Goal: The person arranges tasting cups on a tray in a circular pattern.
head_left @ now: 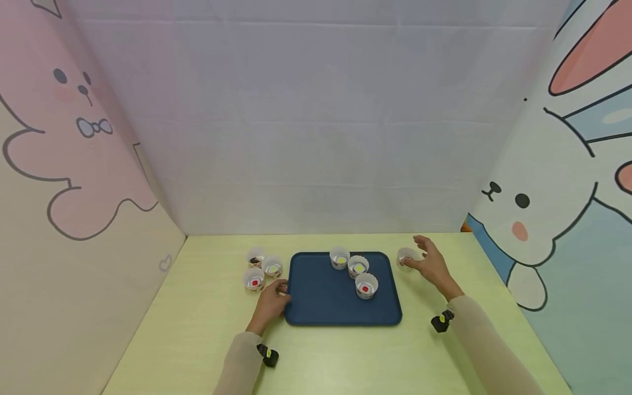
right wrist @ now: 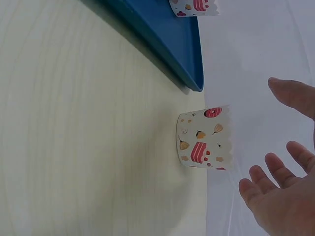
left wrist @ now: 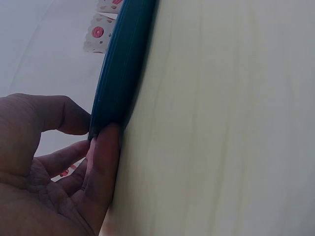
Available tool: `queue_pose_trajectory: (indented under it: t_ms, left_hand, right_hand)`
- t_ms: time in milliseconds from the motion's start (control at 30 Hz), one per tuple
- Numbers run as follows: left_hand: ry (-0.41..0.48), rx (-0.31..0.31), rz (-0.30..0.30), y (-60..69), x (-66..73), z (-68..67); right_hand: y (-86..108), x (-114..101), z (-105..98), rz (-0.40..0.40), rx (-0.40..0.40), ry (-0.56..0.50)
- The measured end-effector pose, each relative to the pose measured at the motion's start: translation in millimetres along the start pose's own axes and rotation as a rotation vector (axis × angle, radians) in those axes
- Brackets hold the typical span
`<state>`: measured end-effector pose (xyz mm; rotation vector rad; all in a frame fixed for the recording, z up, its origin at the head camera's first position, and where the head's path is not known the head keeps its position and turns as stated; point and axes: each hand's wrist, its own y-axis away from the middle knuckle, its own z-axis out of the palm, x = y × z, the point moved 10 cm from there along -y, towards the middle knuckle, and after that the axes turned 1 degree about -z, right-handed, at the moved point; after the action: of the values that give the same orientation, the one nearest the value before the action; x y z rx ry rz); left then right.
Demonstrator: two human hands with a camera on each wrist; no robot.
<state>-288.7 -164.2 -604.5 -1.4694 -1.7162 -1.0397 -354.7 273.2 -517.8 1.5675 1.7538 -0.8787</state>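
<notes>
I'm judging this midway: left hand (head_left: 270,305) pinching the left edge of the blue tray (head_left: 321,299), right hand (head_left: 434,270) hovering wide beside a paper baking cup (head_left: 405,254) off its right edge, three cups (head_left: 366,293) standing aboard, three more cups (head_left: 254,278) sitting near the counter's (head_left: 197,323) left.

Table (head_left: 168,340), pale yellow-green, faint grain, beneath the left hand (head_left: 269,305) and right hand (head_left: 435,270). Backdrop (head_left: 306,142), whitish, horizontal creases, standing beyond both. Left panel (head_left: 54,296), cream, out past the left hand: pink cartoon figure (head_left: 106,186) with pale-blue bow tie (head_left: 95,127); below, a small heart outline (head_left: 165,263). Right panel (head_left: 592,340), light blue, out past the right hand: white cartoon rabbit (head_left: 553,181), pink-cheeked. Orange patch (head_left: 466,226), small, at the table's far corner, beyond the right hand.
</notes>
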Motion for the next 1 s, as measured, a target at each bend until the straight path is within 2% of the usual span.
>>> queue_pose_trajectory:
  t_ms: [133,300,500,800,1000]
  left_hand:
    - [0.008,-0.001,0.003,0.5,1.0,-0.2]
    - [0.005,-0.001,0.003,0.0,-0.2,0.1]
    - [-0.002,0.000,0.003,-0.4,-0.4,0.3]
    - [-0.008,-0.005,-0.001,1.1,-2.1,1.4]
    - [-0.009,-0.003,0.004,-0.4,-1.5,1.2]
  right_hand:
    - [-3.4,12.2,3.9,0.027,-0.011,-0.021]
    - [-5.3,27.9,11.0,0.109,-0.021,-0.098]
    - [-6.9,36.0,21.0,0.186,-0.019,-0.139]
    - [-6.0,42.0,27.7,0.229,-0.013,-0.121]
    - [-7.6,48.9,30.0,0.241,-0.007,-0.055]
